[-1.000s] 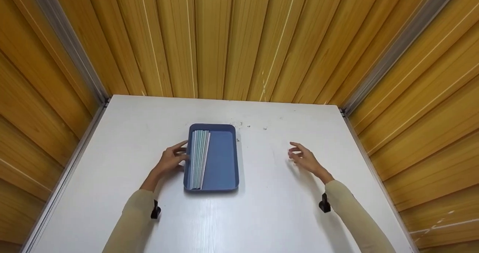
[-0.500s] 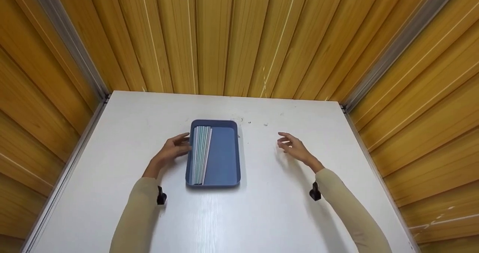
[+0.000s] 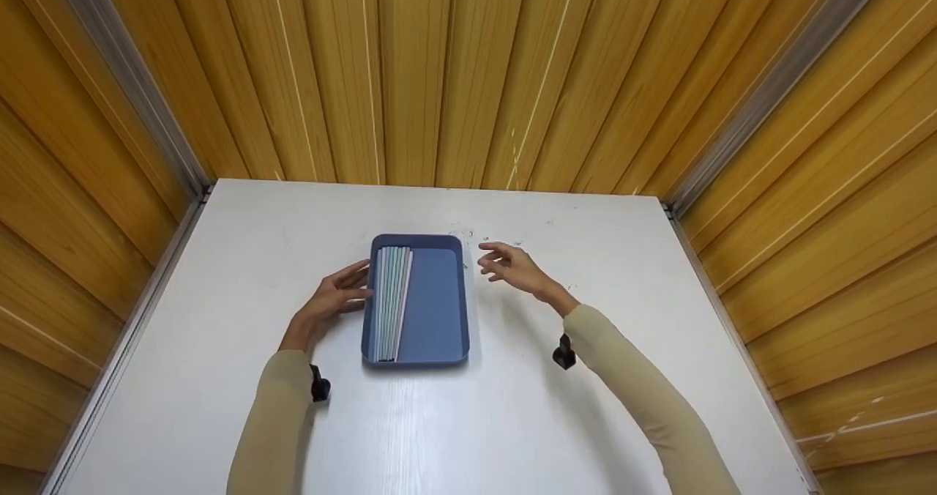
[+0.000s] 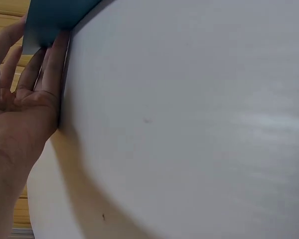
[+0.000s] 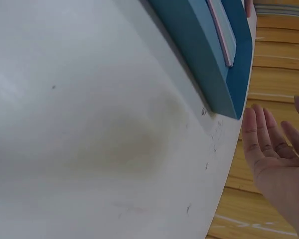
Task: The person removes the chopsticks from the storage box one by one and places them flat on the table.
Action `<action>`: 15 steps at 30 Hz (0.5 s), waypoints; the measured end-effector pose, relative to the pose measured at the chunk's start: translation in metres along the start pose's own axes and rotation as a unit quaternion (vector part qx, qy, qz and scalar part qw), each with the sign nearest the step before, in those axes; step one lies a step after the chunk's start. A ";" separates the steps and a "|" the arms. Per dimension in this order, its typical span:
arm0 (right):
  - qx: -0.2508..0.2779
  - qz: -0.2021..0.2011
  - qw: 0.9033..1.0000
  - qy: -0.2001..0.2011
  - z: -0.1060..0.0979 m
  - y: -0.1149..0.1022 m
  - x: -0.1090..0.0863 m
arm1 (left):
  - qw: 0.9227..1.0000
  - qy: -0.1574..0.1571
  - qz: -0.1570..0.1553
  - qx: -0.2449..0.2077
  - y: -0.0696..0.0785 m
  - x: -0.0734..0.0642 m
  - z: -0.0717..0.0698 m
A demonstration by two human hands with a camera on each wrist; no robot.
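Note:
A shallow blue tray [image 3: 438, 304] lies on the white table. Along its left side runs a row of long, thin strips [image 3: 392, 304] in white, pale green and pink, side by side and slanting slightly; their kind does not show. My left hand [image 3: 335, 296] is at the tray's left wall, thumb at the rim. In the left wrist view, that hand's fingers [image 4: 52, 69] reach fairly straight to the tray wall [image 4: 60, 17]. My right hand [image 3: 516, 268] hovers to the right of the tray's upper right side, holding nothing, fingers loosely bent and apart from the tray.
The white table [image 3: 454, 436] extends around the tray on all sides. Small dark marks [image 3: 471, 233] dot its surface behind the tray. A wood-patterned wall [image 3: 410, 77] rises at the table's back edge, with more walls at both sides.
My right hand has moved left and a little forward, much closer to the tray's right side. The left hand stays at the tray's left wall. The tray and strips look unmoved.

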State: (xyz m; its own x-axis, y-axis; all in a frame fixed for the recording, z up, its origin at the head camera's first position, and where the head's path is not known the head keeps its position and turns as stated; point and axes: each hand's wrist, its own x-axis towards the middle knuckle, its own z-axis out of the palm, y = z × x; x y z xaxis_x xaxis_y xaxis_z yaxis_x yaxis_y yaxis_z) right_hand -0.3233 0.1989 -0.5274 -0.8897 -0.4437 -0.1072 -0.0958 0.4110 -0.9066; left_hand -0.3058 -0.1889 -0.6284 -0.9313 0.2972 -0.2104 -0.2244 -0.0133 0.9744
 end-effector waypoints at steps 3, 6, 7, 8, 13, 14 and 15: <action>0.022 0.011 1.000 -0.004 0.014 -0.012 0.014 | 1.000 0.000 -0.001 0.005 0.000 0.000 -0.001; 0.046 0.025 0.999 -0.009 0.028 -0.020 0.029 | 1.000 0.004 0.000 0.006 0.000 -0.001 -0.001; 0.055 0.030 0.998 -0.009 0.033 -0.022 0.033 | 1.000 0.005 -0.001 0.007 0.000 0.000 -0.001; 0.063 0.036 0.997 -0.007 0.039 -0.024 0.038 | 1.000 0.007 -0.001 0.005 0.000 -0.001 -0.001; 0.086 0.065 0.994 0.012 0.072 -0.025 0.052 | 1.000 0.012 -0.005 -0.004 -0.001 -0.002 0.000; 0.086 0.069 0.994 0.016 0.078 -0.023 0.053 | 1.000 0.013 -0.007 -0.006 -0.002 -0.002 0.001; 0.086 0.073 0.993 0.020 0.084 -0.021 0.055 | 1.000 0.012 -0.007 -0.004 -0.002 -0.002 0.002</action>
State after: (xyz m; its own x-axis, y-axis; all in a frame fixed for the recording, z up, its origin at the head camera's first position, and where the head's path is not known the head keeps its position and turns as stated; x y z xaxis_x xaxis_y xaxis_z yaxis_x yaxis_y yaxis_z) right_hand -0.3321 0.0987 -0.5486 -0.9055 -0.3567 -0.2300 0.1107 0.3246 -0.9394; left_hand -0.3030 -0.1878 -0.6302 -0.9347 0.2741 -0.2265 -0.2401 -0.0169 0.9706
